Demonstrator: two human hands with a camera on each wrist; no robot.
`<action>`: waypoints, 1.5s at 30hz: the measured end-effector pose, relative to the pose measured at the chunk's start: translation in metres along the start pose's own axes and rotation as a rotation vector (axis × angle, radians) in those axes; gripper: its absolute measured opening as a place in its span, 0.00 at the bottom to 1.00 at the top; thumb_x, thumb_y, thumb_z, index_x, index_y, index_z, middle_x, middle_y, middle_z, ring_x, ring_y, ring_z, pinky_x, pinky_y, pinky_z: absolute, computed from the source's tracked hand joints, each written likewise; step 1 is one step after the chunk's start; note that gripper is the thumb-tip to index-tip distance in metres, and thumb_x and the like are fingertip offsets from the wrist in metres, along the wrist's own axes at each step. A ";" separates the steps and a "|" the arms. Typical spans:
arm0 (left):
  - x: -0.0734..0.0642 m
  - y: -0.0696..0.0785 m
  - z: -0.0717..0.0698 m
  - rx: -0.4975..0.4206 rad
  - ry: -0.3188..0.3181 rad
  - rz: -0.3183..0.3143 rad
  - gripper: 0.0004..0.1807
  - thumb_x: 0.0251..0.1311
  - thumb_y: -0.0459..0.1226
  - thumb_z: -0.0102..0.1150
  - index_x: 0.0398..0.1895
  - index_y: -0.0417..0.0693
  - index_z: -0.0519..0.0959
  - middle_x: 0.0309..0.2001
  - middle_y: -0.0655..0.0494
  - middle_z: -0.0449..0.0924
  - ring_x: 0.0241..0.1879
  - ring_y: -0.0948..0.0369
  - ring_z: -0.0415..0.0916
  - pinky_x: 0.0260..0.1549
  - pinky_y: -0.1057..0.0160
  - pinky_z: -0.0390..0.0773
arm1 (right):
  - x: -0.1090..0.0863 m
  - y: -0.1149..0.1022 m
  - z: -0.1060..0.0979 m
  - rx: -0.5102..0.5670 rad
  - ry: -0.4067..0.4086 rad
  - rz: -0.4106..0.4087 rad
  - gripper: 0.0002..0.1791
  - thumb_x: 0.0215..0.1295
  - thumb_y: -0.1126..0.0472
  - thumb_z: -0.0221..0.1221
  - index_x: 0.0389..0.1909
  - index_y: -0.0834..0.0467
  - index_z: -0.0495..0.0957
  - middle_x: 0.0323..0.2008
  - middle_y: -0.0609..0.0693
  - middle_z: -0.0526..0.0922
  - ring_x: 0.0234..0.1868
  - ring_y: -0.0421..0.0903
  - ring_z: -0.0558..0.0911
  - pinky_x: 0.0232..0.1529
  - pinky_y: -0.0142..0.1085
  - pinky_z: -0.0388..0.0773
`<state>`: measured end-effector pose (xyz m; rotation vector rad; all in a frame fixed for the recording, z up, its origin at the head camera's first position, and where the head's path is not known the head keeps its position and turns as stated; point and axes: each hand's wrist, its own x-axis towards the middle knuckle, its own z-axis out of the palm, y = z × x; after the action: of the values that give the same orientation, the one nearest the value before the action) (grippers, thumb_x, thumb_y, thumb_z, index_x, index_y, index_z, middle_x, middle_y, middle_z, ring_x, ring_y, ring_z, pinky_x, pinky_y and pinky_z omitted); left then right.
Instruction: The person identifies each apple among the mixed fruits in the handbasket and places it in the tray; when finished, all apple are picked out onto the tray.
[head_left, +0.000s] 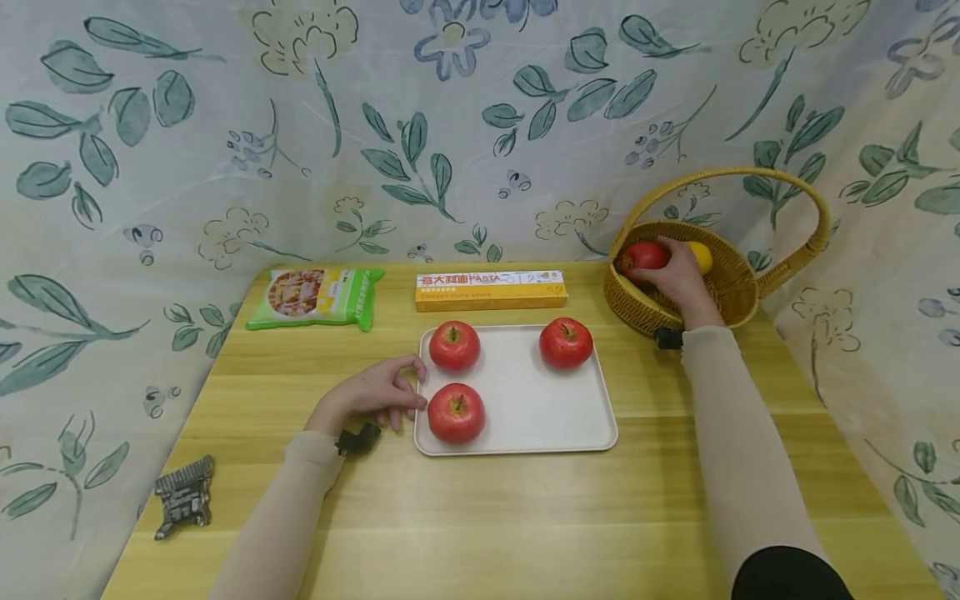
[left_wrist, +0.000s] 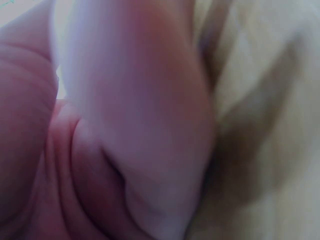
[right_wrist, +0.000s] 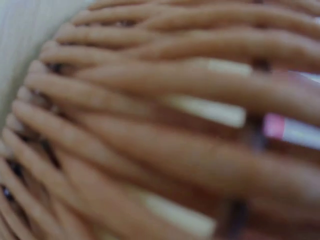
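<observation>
In the head view, my right hand (head_left: 684, 279) reaches into a wicker basket (head_left: 738, 287) and grips a red apple (head_left: 640, 257) near its left rim. A yellow fruit (head_left: 702, 257) shows behind that hand. My left hand (head_left: 378, 390) rests by the left edge of a white tray (head_left: 536, 400), fingers loosely bent, thumb and forefinger tips at the rim. On the tray are a front-left apple (head_left: 456, 413), a back-left apple (head_left: 454, 346) and a back-right apple (head_left: 566, 342). The left wrist view shows blurred fingers (left_wrist: 135, 100); basket weave (right_wrist: 165, 125) fills the right wrist view.
A green-and-yellow food packet (head_left: 315, 297) lies at the back left of the wooden table (head_left: 480, 525). Behind the tray is a pasta box (head_left: 491, 292). A crumpled dark packet (head_left: 184, 496) lies near the left edge. The basket's tall handle (head_left: 750, 172) arches over its opening.
</observation>
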<state>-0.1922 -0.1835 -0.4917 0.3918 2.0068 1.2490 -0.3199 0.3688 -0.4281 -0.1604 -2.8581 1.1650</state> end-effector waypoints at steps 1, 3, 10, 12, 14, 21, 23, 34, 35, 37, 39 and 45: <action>0.000 0.000 0.000 -0.001 0.001 0.001 0.26 0.65 0.45 0.73 0.57 0.51 0.69 0.29 0.53 0.87 0.18 0.58 0.84 0.15 0.66 0.75 | 0.000 0.000 0.000 -0.008 0.004 -0.003 0.52 0.68 0.56 0.70 0.83 0.66 0.50 0.80 0.74 0.53 0.78 0.73 0.59 0.78 0.66 0.61; 0.000 0.001 0.000 -0.002 0.001 0.001 0.25 0.65 0.45 0.73 0.57 0.51 0.69 0.29 0.53 0.87 0.18 0.58 0.84 0.15 0.66 0.75 | 0.001 0.001 0.001 -0.026 0.010 -0.005 0.51 0.68 0.57 0.70 0.83 0.67 0.51 0.80 0.75 0.53 0.78 0.73 0.59 0.77 0.66 0.61; -0.001 0.002 0.001 0.005 0.002 0.007 0.25 0.66 0.45 0.72 0.57 0.51 0.69 0.28 0.53 0.87 0.18 0.58 0.84 0.15 0.66 0.75 | 0.002 0.003 0.002 -0.076 0.017 0.007 0.50 0.67 0.57 0.69 0.82 0.67 0.53 0.79 0.76 0.51 0.77 0.75 0.57 0.77 0.68 0.61; -0.001 0.002 0.001 0.006 0.002 0.007 0.25 0.66 0.45 0.72 0.57 0.51 0.69 0.28 0.53 0.87 0.18 0.58 0.84 0.15 0.66 0.75 | 0.003 0.004 0.002 -0.083 0.017 0.009 0.50 0.67 0.57 0.69 0.82 0.67 0.53 0.79 0.76 0.50 0.77 0.75 0.57 0.77 0.68 0.61; -0.002 0.003 0.001 0.009 0.004 0.007 0.25 0.66 0.45 0.72 0.57 0.51 0.69 0.28 0.53 0.87 0.18 0.58 0.84 0.15 0.66 0.75 | 0.002 0.004 0.003 -0.090 0.017 0.013 0.50 0.67 0.57 0.69 0.82 0.67 0.53 0.79 0.76 0.50 0.77 0.75 0.56 0.77 0.68 0.60; -0.002 0.003 0.001 0.004 0.005 0.004 0.25 0.66 0.45 0.72 0.57 0.51 0.69 0.28 0.53 0.87 0.18 0.58 0.84 0.15 0.66 0.75 | 0.000 0.002 0.003 -0.103 0.023 0.023 0.49 0.68 0.56 0.68 0.82 0.66 0.53 0.79 0.75 0.50 0.78 0.75 0.55 0.75 0.69 0.62; -0.002 0.003 0.002 0.004 0.005 0.003 0.25 0.66 0.45 0.72 0.57 0.51 0.69 0.28 0.53 0.87 0.18 0.58 0.84 0.15 0.66 0.75 | -0.001 0.002 0.003 -0.109 0.026 0.021 0.49 0.68 0.56 0.68 0.82 0.66 0.54 0.79 0.75 0.49 0.78 0.75 0.55 0.75 0.70 0.62; 0.000 0.001 0.002 0.007 0.007 0.000 0.25 0.65 0.45 0.73 0.57 0.51 0.69 0.28 0.53 0.87 0.17 0.58 0.83 0.15 0.66 0.74 | 0.001 0.002 0.006 -0.144 0.000 -0.071 0.42 0.69 0.53 0.69 0.77 0.63 0.64 0.76 0.74 0.61 0.75 0.74 0.61 0.76 0.69 0.59; 0.000 0.001 0.002 0.007 0.007 -0.001 0.25 0.65 0.45 0.73 0.57 0.51 0.69 0.28 0.53 0.87 0.17 0.58 0.83 0.15 0.66 0.74 | 0.000 0.001 0.006 -0.142 -0.005 -0.070 0.42 0.70 0.51 0.68 0.78 0.62 0.64 0.76 0.73 0.60 0.75 0.74 0.61 0.76 0.69 0.58; 0.000 0.001 0.002 0.007 0.006 -0.003 0.25 0.66 0.45 0.73 0.57 0.51 0.69 0.28 0.53 0.87 0.17 0.58 0.83 0.15 0.66 0.74 | -0.001 0.001 0.006 -0.124 -0.002 -0.066 0.40 0.72 0.48 0.66 0.77 0.62 0.64 0.77 0.72 0.60 0.76 0.73 0.61 0.77 0.68 0.58; -0.001 0.002 0.002 0.008 0.006 -0.005 0.25 0.65 0.45 0.73 0.57 0.51 0.69 0.28 0.53 0.87 0.17 0.58 0.83 0.15 0.66 0.74 | -0.003 0.000 0.006 -0.090 0.008 -0.065 0.38 0.75 0.46 0.63 0.77 0.61 0.65 0.77 0.71 0.61 0.76 0.71 0.62 0.78 0.67 0.58; -0.001 0.004 0.002 0.008 0.008 -0.007 0.25 0.66 0.46 0.73 0.57 0.51 0.69 0.28 0.53 0.87 0.18 0.58 0.84 0.15 0.66 0.74 | -0.007 0.000 0.002 0.041 0.041 -0.035 0.37 0.79 0.45 0.56 0.79 0.62 0.63 0.77 0.69 0.64 0.75 0.66 0.66 0.76 0.62 0.63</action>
<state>-0.1902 -0.1812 -0.4883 0.3838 2.0188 1.2411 -0.3134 0.3662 -0.4294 -0.1310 -2.7883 1.1986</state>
